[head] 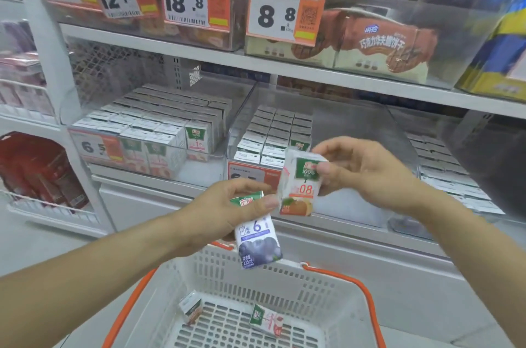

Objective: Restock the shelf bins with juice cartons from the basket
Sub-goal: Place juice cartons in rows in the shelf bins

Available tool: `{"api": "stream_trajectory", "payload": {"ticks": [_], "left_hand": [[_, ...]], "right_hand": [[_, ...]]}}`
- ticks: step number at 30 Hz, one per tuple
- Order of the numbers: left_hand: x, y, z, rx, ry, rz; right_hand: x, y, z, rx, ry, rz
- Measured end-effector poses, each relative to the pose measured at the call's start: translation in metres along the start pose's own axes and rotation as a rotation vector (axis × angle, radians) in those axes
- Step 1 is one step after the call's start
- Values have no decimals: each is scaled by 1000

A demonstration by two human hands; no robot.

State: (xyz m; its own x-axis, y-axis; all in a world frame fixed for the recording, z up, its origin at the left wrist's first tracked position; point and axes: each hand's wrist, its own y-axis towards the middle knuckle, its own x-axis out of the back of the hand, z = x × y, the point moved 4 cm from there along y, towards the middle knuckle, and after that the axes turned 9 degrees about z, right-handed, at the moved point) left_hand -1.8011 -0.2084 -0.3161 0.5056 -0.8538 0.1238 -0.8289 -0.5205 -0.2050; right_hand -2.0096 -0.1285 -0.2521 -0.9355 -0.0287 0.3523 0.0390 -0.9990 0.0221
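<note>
Left hand (225, 209) gripping boxy blueberry juice carton (257, 239) mid-frame, right hand (367, 171) pinching glossy orange juice carton (300, 185), perforated white plastic basket (227, 270) below

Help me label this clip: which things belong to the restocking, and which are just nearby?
Job:
- blueberry carton in left hand
- orange carton in right hand
- basket
- juice bins

Nearby:
- biscuit packs
- red boxes

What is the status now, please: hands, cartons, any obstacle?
Left hand grips blueberry carton; right hand pinches orange carton. Two cartons left in basket. Path to middle bin open.
</note>
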Motion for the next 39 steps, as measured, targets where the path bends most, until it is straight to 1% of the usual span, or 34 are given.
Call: {"api": "stream_trajectory", "payload": {"ticks": [2, 4, 6, 8, 11, 12, 14, 16, 18, 20, 22, 23, 25, 26, 27, 29, 30, 31, 33, 35, 39], "left_hand": [[7, 1, 3, 22, -37, -34], [13, 3, 5, 33, -54, -62], [16, 6, 7, 35, -72, -87], [17, 10, 11, 38, -122, -101], [16, 18, 19, 44, -167, -122], [15, 20, 21, 50, -164, -131], [13, 23, 25, 67, -165, -135], [10, 26, 26, 82, -161, -121], [8, 29, 27, 85, -149, -109], [5, 31, 24, 61, -138, -77], [1, 33, 19, 5, -139, -5], [-1, 33, 17, -23, -134, 32], [-4, 33, 14, -60, -115, 68], [-6, 33, 14, -65, -113, 58], [-7, 34, 13, -61, -118, 36], [-13, 35, 11, -56, -133, -5], [-17, 36, 9, -57, -138, -7], [-22, 36, 7, -57, -134, 1], [-30, 35, 1, -60, -114, 26], [-38, 34, -3, -72, -104, 60], [-61, 32, -15, -86, -41, 120]], "right_hand": [[24, 10, 10, 36, 53, -134], [40, 23, 9, 28, 21, -256], [50, 39, -5, -35, -56, -347], [56, 54, -29, -137, -167, -403], [60, 74, -57, -252, -507, -404], [59, 79, -64, -274, -548, -398], [53, 86, -72, -294, -548, -382], [45, 93, -74, -305, -601, -345], [43, 99, -77, -315, -583, -319], [45, 100, -75, -340, -594, -305], [49, 94, -65, -352, -638, -300], [50, 88, -55, -327, -666, -315], [50, 72, -26, -208, -693, -370], [48, 63, -13, -135, -665, -357], [43, 55, -1, -66, -593, -287], [24, 37, 15, 6, -376, -9], [14, 26, 18, -13, -298, 127], [5, 15, 18, -62, -286, 241], [-8, -2, 11, -158, -426, 361], [-17, -15, 2, -174, -497, 343], [-12, -43, -7, -158, -411, 223]]}}
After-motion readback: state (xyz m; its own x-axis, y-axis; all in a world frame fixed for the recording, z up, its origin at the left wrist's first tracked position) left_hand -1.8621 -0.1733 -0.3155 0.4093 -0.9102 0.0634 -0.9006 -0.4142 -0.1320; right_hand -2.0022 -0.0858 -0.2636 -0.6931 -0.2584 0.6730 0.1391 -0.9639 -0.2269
